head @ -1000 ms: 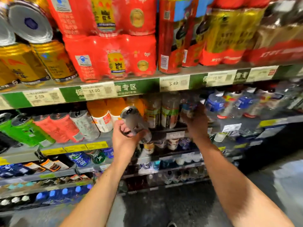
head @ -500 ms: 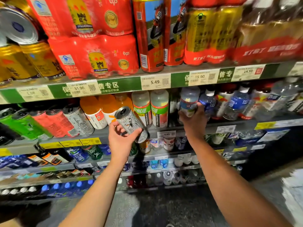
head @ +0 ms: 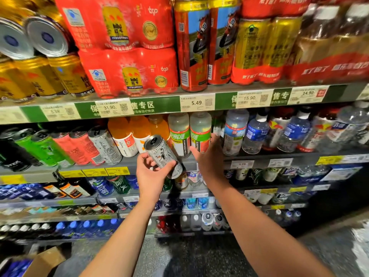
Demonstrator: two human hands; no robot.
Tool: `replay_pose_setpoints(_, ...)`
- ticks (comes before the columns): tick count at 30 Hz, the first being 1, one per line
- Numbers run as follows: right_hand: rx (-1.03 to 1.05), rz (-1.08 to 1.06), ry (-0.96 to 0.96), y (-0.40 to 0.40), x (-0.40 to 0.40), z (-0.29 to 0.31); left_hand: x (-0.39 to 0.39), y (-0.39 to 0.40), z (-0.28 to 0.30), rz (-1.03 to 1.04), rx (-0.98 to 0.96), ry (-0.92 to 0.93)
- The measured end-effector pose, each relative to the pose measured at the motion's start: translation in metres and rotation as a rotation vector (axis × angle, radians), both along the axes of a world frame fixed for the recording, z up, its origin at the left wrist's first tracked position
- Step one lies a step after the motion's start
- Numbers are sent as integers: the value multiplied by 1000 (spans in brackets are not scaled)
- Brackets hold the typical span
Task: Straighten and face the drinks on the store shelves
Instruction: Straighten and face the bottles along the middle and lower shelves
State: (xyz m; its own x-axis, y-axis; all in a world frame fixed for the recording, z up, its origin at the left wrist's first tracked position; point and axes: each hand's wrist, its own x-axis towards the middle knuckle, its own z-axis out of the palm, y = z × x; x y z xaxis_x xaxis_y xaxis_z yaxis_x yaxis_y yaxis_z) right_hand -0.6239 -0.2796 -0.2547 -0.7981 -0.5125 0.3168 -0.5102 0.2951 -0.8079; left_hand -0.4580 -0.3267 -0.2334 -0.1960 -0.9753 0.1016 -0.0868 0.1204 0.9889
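Observation:
My left hand point(head: 151, 174) grips a tall white can with black print point(head: 162, 154), tilted with its top toward the upper left, in front of the second shelf. My right hand point(head: 209, 156) is open, fingers spread, beside two pale bottles with green and orange labels point(head: 189, 132); its fingertips reach the right one, though I cannot tell if they touch. A matching white can point(head: 105, 144) stands on the shelf left of orange bottles point(head: 127, 134), next to pink cans point(head: 81, 146) and green cans point(head: 44, 148).
Clear and blue-labelled bottles point(head: 257, 134) fill the shelf to the right. Red multipacks point(head: 127, 70) and gold cans point(head: 65, 76) sit on the shelf above, behind price tags point(head: 196, 102). Lower shelves hold small bottles. A cardboard box point(head: 46, 260) lies on the floor at lower left.
My right hand has let go of the blue-labelled bottle and moved left to the pale bottles, now open. My left hand still holds the white can, little moved.

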Motion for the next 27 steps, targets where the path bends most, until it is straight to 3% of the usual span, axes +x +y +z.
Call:
replay_pose_setpoints(5, 23, -81, -42, -10, 1, -2, 6, -3, 5, 9, 4, 18)
replay_pose_setpoints(17, -17, -260, 147, 2, -11, -15, 18, -16, 6, -11, 44, 20)
replay_pose_setpoints(21, -38, -323, 94, -1, 3, -11, 20, -18, 6, -24, 50, 22)
replay_pose_setpoints(24, -152, -194, 133, -12, 24, -2, 23, -22, 7, -34, 64, 41)
replay_pose_setpoints(27, -20, 13, 87, -31, 40, 0, 26, -27, 9, -38, 76, 47)
